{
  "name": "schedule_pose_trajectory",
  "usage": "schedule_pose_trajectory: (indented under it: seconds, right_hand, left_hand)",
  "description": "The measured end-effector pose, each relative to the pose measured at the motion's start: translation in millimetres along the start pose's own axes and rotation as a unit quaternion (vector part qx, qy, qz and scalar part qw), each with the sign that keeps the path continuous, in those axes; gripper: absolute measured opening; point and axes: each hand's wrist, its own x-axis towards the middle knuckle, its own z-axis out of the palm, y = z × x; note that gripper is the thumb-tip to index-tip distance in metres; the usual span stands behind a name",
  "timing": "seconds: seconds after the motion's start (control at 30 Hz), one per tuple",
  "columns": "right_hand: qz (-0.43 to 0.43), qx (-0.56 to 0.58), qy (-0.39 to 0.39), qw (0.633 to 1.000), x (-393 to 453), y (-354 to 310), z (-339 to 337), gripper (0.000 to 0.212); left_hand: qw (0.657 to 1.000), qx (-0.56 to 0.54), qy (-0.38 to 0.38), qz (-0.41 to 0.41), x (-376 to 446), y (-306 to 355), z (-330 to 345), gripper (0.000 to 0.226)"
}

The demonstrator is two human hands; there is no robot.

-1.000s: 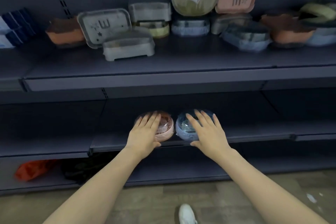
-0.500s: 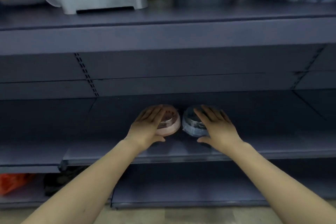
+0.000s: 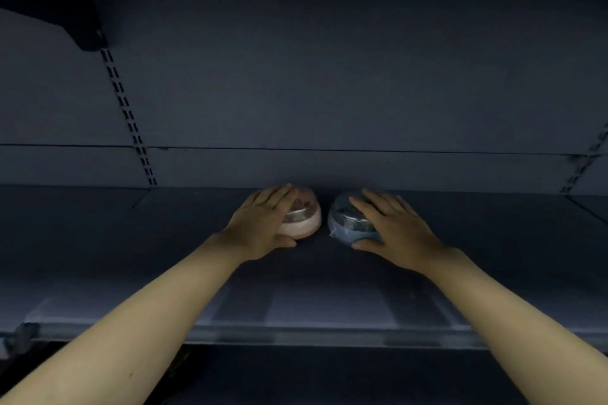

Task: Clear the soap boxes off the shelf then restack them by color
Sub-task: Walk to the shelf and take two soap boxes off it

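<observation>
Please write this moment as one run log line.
left hand: on pink box | right hand: on blue box | boxes: apart, deep on shelf

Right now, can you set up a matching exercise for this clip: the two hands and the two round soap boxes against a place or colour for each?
Things:
1. left hand
2. right hand
3. pink round plastic soap box
4. blue round plastic soap box

Descriptions:
A. left of the pair, by the shelf's back wall
B. rests on the blue box
C. right of the pair
D. rests on the pink box

Pairs: 1-D, 2-B, 3-A, 4-C
</observation>
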Motion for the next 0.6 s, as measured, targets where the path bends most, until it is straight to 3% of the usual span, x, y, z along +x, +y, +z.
schedule_pose_trajectory:
  seconds: [0.17, 0.6]
  right_hand:
    - [0.002, -0.016, 0.002, 1.0, 22, 16, 6, 0.079]
    - [0.034, -0.043, -0.005, 0.998, 46, 20, 1, 0.083]
  left_hand:
    - [1.0, 0.01, -0.013, 0.019, 27, -10, 6, 0.079]
    - [1.0, 0.007, -0.001, 0.023, 49, -18, 6, 0.083]
